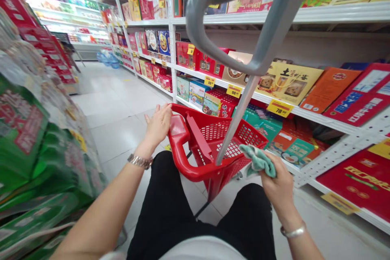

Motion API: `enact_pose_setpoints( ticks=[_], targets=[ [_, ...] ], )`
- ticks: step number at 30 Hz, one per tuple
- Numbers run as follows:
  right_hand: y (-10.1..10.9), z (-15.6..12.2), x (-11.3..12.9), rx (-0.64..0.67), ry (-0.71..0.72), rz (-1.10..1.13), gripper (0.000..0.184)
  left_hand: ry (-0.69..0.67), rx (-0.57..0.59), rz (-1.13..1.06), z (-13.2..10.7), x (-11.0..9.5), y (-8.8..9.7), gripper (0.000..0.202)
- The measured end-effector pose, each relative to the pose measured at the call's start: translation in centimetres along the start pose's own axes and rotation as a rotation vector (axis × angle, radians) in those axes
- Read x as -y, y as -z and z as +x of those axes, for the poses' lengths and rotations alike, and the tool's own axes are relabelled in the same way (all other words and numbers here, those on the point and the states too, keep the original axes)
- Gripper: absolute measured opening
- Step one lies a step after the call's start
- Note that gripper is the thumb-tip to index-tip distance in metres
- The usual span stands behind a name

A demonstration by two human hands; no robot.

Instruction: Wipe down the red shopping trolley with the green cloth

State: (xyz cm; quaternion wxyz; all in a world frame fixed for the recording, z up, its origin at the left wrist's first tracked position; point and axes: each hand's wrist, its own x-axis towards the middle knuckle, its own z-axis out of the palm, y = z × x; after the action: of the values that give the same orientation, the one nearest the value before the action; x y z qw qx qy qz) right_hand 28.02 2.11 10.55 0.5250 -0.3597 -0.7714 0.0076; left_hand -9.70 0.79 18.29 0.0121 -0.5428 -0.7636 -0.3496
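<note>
A red rolling shopping basket (195, 172) stands between my knees, tilted in view, its perforated inside partly visible. From it a metal pole rises to a grey pull handle (258, 57) close to the camera. My left hand (160, 124) lies against the basket's upper left corner, fingers stretched out and touching the rim. Bunched in my right hand (278, 183) is a green cloth (258, 160), beside the basket's right side. The fingers beneath the cloth are partly hidden.
White shelves (213, 74) with boxed goods and yellow price tags run along the right. Green packages (36, 162) are stacked close on the left, with red boxes (45, 44) behind them. A tiled aisle (103, 93) leads to a lit display case (73, 16).
</note>
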Motion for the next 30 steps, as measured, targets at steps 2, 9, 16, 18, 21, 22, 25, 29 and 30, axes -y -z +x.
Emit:
enact_pose_setpoints(
  ticks=[2,9,16,18,21,22,25,29,30],
  targets=[
    [-1.6,0.5,0.2,0.015,-0.089,0.003,0.039,-0.108,-0.011,-0.029,-2.6,-2.3,0.2,0.057],
    [-8.5,-0.4,4.9,0.312,-0.001,0.234,0.052,-0.506,0.097,0.241,-8.4,-7.0,-0.8,0.054],
    [-9.3,-0.7,4.5,0.375,0.1,0.272,0.061,-0.457,0.116,0.381,-5.5,-3.2,-0.5,0.057],
    [-9.4,-1.6,3.1,0.348,0.098,0.221,0.063,-0.438,0.154,0.372,-4.8,-2.4,-0.3,0.054],
    [-8.5,-3.5,-0.3,0.308,0.072,0.089,0.064,-0.396,0.176,0.366,-3.8,-1.5,-0.4,0.053],
    [-7.9,-4.2,-1.8,0.295,0.056,0.033,0.063,-0.387,0.175,0.366,-3.5,-1.4,-0.5,0.052],
    [-5.2,-5.6,-7.1,0.259,-0.004,-0.145,0.055,-0.38,0.163,0.359,-2.9,-1.1,-0.9,0.051],
    [-1.9,-6.0,-13.2,0.234,-0.119,-0.252,0.043,-0.387,0.14,0.333,-2.8,-1.4,-1.4,0.048],
    [-1.5,-5.9,-14.1,0.233,-0.153,-0.256,0.042,-0.39,0.133,0.327,-2.8,-1.5,-1.5,0.047]
  ],
)
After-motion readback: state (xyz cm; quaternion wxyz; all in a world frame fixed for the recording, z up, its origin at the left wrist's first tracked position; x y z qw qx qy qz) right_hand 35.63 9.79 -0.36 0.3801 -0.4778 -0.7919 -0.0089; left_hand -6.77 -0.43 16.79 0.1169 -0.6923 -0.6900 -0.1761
